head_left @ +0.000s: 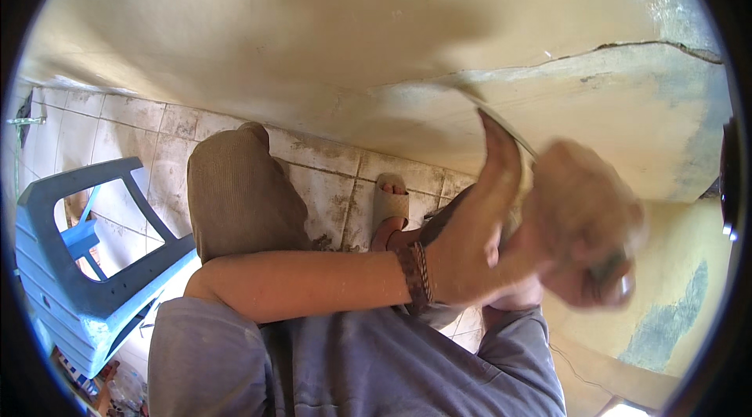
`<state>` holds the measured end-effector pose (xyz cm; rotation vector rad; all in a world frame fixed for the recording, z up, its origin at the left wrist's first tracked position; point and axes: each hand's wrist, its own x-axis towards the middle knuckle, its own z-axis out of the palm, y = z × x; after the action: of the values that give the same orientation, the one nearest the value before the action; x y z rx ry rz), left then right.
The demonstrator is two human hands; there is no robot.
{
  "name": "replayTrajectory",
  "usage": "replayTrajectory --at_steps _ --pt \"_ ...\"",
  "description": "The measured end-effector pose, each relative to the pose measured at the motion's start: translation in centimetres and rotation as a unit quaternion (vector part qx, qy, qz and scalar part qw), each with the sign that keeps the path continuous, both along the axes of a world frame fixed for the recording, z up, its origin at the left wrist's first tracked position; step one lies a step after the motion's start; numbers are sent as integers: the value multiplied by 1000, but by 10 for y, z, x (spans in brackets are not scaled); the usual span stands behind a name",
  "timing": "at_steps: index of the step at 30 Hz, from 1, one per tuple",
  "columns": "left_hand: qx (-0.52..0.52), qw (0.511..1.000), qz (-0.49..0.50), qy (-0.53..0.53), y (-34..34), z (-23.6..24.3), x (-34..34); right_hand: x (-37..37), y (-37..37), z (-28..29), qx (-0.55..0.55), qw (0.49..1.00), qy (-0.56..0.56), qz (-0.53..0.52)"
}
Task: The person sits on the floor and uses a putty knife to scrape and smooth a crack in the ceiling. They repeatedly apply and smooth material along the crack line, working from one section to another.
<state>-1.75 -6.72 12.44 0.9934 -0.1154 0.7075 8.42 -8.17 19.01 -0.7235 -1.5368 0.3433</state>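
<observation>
A thin metal tool (525, 147), perhaps a blade, slants up toward a crack (627, 45) in the pale wall (329, 18). Blurred by motion, my right hand (587, 221) is closed on its handle end at the right. My left hand (478, 229) reaches up beside it with fingers stretched along the tool, the longest tip near its upper end; whether it presses on the metal is unclear. A braided bracelet (415, 276) circles my left wrist.
A blue plastic chair (63, 292) stands at the left. My bent leg in brown trousers (235, 190) and a sandalled foot (392, 205) are over the stained white floor tiles (313, 190). A wire (583, 370) runs along the lower right.
</observation>
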Motion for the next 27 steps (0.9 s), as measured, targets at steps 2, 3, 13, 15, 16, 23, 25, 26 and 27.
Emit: replayTrajectory --at_steps 2,3,13,15,16,23,25,26,27 --pt "-68 997 -38 6 -1 -5 1 8 -6 -8 -2 999 -17 -52" --pt "-101 993 -54 7 -1 -5 2 -2 -14 -8 -15 993 -26 -114" --pt "71 996 53 -10 6 -4 1 -14 -6 18 -112 993 12 -22" --pt "69 995 66 6 3 1 0 -16 -5 19 -85 996 22 -31" --pt "1 999 12 31 5 -3 3 -13 0 10 -116 991 41 -51" --pt "204 976 67 -45 8 1 6 -17 -23 31 -27 998 2 -60" --pt "196 977 65 -48 6 -11 15 -13 -20 32 -58 996 -9 -61" --pt "149 988 28 -38 6 -10 13 -12 -20 35 -71 996 -8 -61" --pt "177 983 35 -38 6 -8 11 -12 -19 37 -84 995 -7 -61"
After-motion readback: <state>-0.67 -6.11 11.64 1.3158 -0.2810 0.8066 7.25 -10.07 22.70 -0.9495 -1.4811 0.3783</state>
